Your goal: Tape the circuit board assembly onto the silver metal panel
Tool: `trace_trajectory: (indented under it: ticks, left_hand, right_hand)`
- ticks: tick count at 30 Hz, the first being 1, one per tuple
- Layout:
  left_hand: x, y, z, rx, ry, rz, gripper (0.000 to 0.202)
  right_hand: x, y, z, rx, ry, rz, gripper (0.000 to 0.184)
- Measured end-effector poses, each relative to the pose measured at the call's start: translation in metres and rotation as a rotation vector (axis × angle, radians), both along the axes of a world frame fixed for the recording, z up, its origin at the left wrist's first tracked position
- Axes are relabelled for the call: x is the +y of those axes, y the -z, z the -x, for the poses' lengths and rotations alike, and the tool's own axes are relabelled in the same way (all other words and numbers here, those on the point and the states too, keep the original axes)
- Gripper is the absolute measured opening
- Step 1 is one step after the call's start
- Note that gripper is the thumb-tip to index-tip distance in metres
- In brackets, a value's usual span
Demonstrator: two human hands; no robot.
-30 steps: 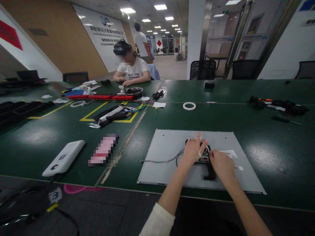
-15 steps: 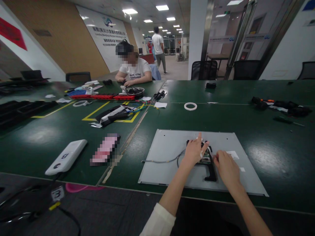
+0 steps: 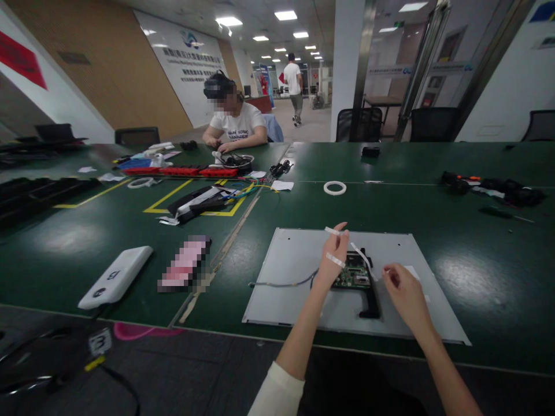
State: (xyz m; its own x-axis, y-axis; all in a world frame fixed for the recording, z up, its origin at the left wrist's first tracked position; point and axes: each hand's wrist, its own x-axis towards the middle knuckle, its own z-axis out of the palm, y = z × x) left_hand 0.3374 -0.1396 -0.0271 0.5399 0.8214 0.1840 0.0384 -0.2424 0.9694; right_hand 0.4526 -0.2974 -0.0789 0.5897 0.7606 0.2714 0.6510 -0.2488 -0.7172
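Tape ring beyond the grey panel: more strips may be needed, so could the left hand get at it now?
Probably yes: only bare panel and table lie between the left hand and the tape ring, though tape strips cling to its fingers.

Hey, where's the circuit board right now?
In the head view the circuit board lies on the grey panel, low and right of centre, between the left hand and right hand, under the white strip running between them, a black bracket at its right.

Left hand (image 3: pixel 333 258) and right hand (image 3: pixel 402 293) pinch a white tape strip (image 3: pixel 362 258) above circuit board (image 3: pixel 352 277) on grey panel (image 3: pixel 299 300).
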Motion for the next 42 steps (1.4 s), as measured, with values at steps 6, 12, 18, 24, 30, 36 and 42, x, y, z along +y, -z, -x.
trace_trajectory:
  ticks: [6, 12, 18, 24, 30, 36, 42]
  left_hand:
    - [-0.023, -0.037, 0.03, -0.148, 0.509, 0.429, 0.054]
    - [-0.048, -0.046, 0.044, -0.003, 0.692, 0.482, 0.059]
    - [-0.058, -0.046, 0.049, 0.124, 0.683, 0.42, 0.06]
    - [-0.05, -0.043, 0.058, 0.179, 0.484, 0.336, 0.059]
    - [-0.032, -0.045, 0.066, -0.035, 0.149, 0.336, 0.057]
    - [-0.036, -0.042, 0.065, -0.137, 0.047, 0.356, 0.049]
    - [-0.046, -0.037, 0.064, -0.073, -0.009, 0.369, 0.048]
  right_hand:
    - [-0.007, -0.028, 0.014, 0.436, -0.067, -0.145, 0.04]
    - [-0.005, -0.064, 0.038, 0.774, -0.18, -0.208, 0.044]
    - [-0.004, -0.064, 0.042, 0.697, -0.308, -0.151, 0.031]
    - [-0.017, -0.065, 0.041, 0.815, -0.252, -0.201, 0.03]
    - [-0.021, -0.072, 0.058, 1.054, -0.162, -0.348, 0.045]
    - [-0.002, -0.064, 0.102, 1.062, -0.384, -0.338, 0.052]
    - [0.01, -0.059, 0.121, 1.056, -0.391, -0.393, 0.044]
